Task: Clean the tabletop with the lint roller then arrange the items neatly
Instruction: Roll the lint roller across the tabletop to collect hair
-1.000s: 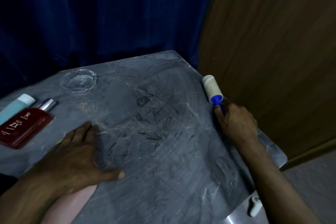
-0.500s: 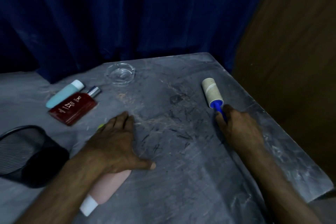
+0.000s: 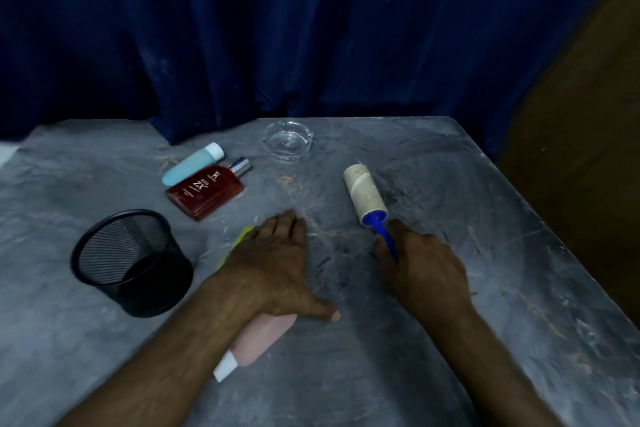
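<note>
My right hand (image 3: 420,262) grips the blue handle of the lint roller (image 3: 364,195), whose beige roll rests on the grey tabletop (image 3: 485,253) just right of centre. My left hand (image 3: 277,263) lies flat on the tabletop, fingers spread, holding nothing. It partly covers a pink tube (image 3: 256,340) and a yellow-green item (image 3: 239,241). Dark hairs and scuffs mark the surface between my hands. A red flat bottle (image 3: 206,192) and a light blue tube (image 3: 192,163) lie side by side at the back left.
A black mesh cup (image 3: 131,262) stands at the left. A clear glass ashtray (image 3: 287,142) sits near the back edge. A dark blue curtain (image 3: 277,28) hangs behind the table and a brown wooden panel (image 3: 588,114) stands at the right. The table's right edge runs diagonally.
The view has swung left, bringing the mesh cup and more of the table into sight. The roller has shifted leftward across the table, away from the right edge. My left hand stays flat.
</note>
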The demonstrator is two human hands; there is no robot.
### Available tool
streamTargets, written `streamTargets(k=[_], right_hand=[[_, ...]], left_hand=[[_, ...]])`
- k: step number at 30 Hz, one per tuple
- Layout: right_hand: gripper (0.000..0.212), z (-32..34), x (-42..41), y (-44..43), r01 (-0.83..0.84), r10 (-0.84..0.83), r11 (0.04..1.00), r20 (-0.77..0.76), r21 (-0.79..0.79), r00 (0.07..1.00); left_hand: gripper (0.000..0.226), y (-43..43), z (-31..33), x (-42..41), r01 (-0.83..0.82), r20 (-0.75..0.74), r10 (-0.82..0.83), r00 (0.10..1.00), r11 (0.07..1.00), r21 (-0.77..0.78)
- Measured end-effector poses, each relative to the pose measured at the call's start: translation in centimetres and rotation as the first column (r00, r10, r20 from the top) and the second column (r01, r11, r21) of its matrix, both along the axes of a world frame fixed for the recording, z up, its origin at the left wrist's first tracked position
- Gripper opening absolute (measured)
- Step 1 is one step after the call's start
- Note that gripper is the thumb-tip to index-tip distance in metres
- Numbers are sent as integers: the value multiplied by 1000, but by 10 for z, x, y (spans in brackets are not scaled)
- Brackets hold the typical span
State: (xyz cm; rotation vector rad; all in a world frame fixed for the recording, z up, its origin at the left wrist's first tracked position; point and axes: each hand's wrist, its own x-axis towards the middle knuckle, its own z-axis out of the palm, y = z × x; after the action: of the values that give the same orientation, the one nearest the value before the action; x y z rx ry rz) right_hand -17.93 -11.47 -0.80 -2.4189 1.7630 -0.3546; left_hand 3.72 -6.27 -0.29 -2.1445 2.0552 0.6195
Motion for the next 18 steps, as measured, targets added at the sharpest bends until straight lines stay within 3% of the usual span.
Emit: streamTargets(k=[7,18], right_hand=[[41,-8,37,19,-112,112,994,24,-19,993],[37,-8,44,22,-127,127,992,57,-7,990]], left_hand=[[157,4,3,-2,-11,-40,9,999,999,-31],[153,5,1,0,-10,-59,8,998,999,-42]])
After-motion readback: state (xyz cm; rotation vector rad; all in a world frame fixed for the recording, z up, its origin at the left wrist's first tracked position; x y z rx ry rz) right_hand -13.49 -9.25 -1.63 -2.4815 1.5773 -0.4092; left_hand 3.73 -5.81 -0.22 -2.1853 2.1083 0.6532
